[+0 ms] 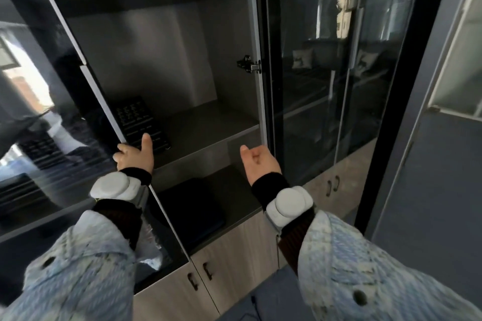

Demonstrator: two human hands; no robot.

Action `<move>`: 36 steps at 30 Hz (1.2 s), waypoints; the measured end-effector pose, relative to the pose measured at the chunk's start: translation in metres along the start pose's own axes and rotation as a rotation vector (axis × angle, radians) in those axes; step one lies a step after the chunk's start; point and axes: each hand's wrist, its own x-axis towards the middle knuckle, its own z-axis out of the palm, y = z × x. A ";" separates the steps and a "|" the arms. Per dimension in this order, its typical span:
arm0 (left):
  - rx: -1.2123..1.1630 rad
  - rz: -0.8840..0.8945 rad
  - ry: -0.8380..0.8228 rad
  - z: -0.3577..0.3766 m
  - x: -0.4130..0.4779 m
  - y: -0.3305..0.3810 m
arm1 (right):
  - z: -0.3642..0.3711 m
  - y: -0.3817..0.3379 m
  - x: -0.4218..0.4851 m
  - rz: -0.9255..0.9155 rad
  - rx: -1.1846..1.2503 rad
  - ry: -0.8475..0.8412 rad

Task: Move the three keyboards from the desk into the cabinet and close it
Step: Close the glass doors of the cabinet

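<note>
Our pale sleeves [86, 263] reach up: our left hand [134, 155] grips the glass door's [52, 117] edge, our right hand [259, 161] hangs loosely curled and empty near the keyboard [142, 122] shelf.

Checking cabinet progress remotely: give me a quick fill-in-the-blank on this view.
1. The left hand grips the edge of the glass ___.
2. The keyboard lies on the shelf toward its ___ side.
3. The right hand holds ___.
Missing words: door; left; nothing

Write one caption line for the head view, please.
Left hand grips the open glass door; a keyboard lies on the cabinet shelf.
</note>
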 end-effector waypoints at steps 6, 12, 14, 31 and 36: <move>0.006 -0.024 -0.010 -0.001 0.010 0.005 | -0.019 0.005 -0.001 -0.028 0.024 -0.016; -0.049 -0.018 -0.013 0.016 -0.030 0.033 | -0.070 0.010 -0.003 -0.050 0.114 -0.066; -0.059 0.032 -0.045 0.032 -0.062 0.054 | -0.096 0.013 -0.002 -0.084 0.141 -0.056; -0.392 0.303 -0.399 0.156 -0.307 0.188 | -0.283 0.050 -0.005 -0.297 0.121 0.432; -0.354 0.332 -0.343 0.151 -0.321 0.177 | -0.282 0.048 0.005 -0.176 0.168 0.092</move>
